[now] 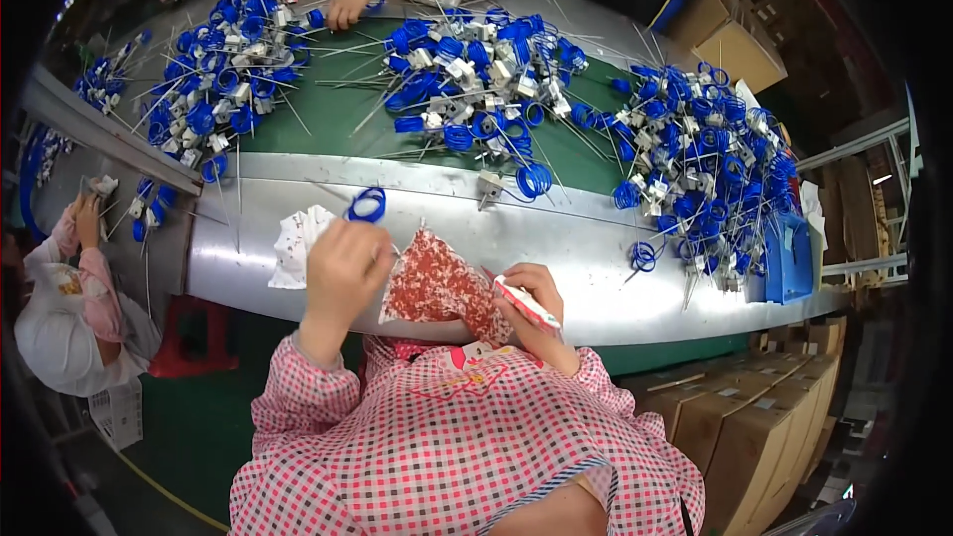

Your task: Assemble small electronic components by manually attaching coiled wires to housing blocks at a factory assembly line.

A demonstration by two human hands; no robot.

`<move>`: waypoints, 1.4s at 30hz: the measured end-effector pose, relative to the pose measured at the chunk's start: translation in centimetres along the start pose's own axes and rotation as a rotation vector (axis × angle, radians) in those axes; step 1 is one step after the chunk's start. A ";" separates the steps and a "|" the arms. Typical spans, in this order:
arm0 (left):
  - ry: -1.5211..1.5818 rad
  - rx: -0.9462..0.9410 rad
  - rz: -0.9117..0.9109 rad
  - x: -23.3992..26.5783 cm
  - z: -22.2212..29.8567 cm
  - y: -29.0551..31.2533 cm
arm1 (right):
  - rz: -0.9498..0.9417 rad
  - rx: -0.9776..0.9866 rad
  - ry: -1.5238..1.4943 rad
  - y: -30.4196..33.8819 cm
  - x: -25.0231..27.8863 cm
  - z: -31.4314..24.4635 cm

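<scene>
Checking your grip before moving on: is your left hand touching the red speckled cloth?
Touching. The head view shows the left hand pinching the red speckled cloth at its upper left edge.

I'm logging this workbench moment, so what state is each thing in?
left hand: raised, closed around a blue wire coil
right hand: closed on a small white and red packet
red patterned cloth: draped over the metal bench edge
white patterned cloth: crumpled on the bench
blue coil piles: heaped loose on the green belt
</scene>
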State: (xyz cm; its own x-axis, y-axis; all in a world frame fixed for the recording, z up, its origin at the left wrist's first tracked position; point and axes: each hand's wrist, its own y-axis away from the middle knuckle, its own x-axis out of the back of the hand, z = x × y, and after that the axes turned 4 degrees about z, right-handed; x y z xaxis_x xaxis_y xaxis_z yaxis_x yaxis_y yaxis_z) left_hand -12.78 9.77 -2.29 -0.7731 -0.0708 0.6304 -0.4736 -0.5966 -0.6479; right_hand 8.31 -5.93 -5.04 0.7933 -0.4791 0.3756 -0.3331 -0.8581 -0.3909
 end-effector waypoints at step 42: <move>0.115 0.139 -0.465 -7.1 -2.6 1.8 | -0.181 0.095 -0.112 -3.1 -5.8 4.1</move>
State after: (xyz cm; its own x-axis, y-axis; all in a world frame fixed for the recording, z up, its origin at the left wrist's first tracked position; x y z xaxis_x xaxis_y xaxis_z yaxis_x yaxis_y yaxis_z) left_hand -9.26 11.33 -9.02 -0.5383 0.3124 0.7827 -0.7250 -0.6452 -0.2410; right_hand 6.82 0.25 -9.44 0.8893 -0.2904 0.3533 -0.1346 -0.9045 -0.4048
